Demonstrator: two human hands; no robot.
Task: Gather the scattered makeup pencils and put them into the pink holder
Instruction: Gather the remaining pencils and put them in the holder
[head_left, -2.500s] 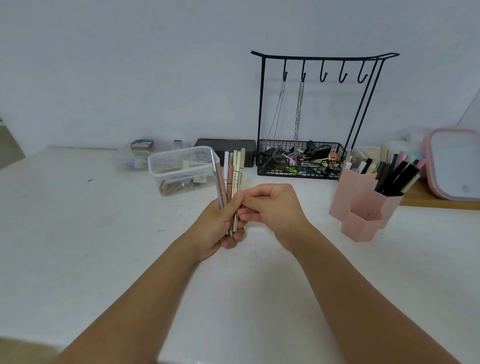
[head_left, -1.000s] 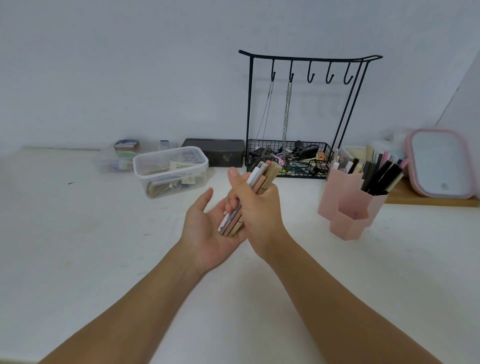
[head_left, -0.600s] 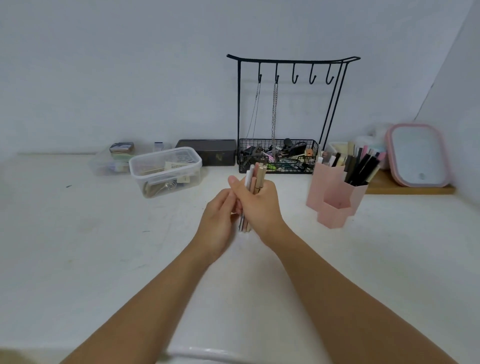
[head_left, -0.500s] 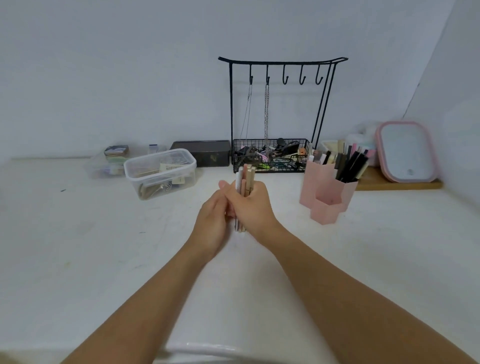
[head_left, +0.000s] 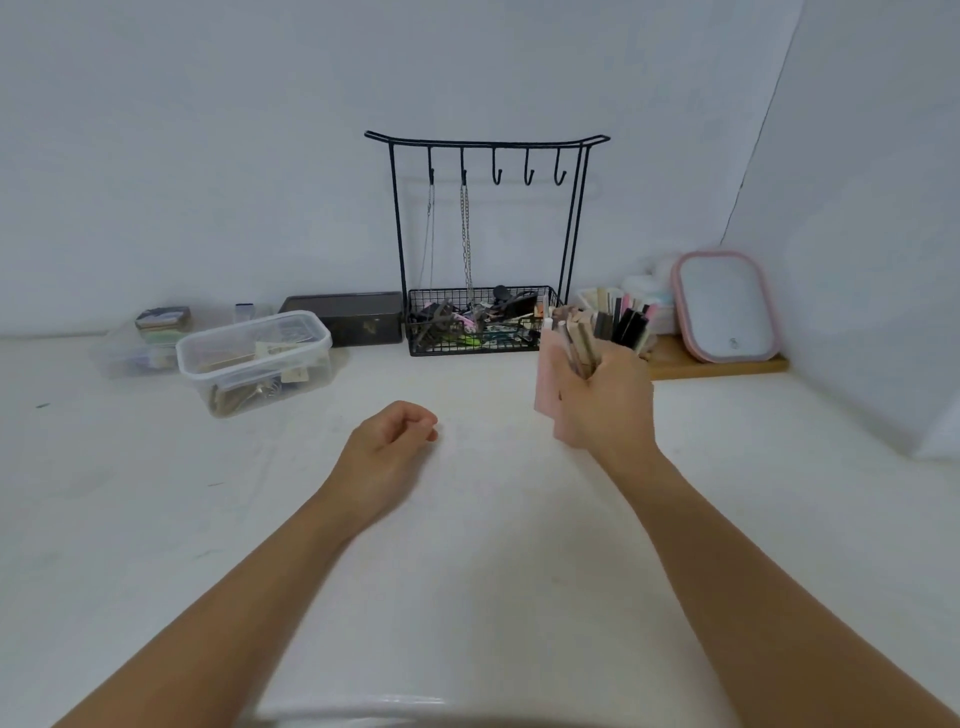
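My right hand grips a bundle of makeup pencils, beige, brown and pink, their tops sticking up above my fingers. It is right in front of the pink holder, hiding most of it. Dark and pink pencils stand in the holder behind my hand. My left hand rests on the white table with loosely curled fingers, holding nothing.
A black wire rack with hooks, chains and a basket of small items stands at the back. A clear plastic box sits back left, a dark box behind it. A pink-framed mirror leans on a wooden board at right.
My right hand took the whole bundle from my left hand and carried it right to the pink holder. My left hand dropped to the table, holding nothing.
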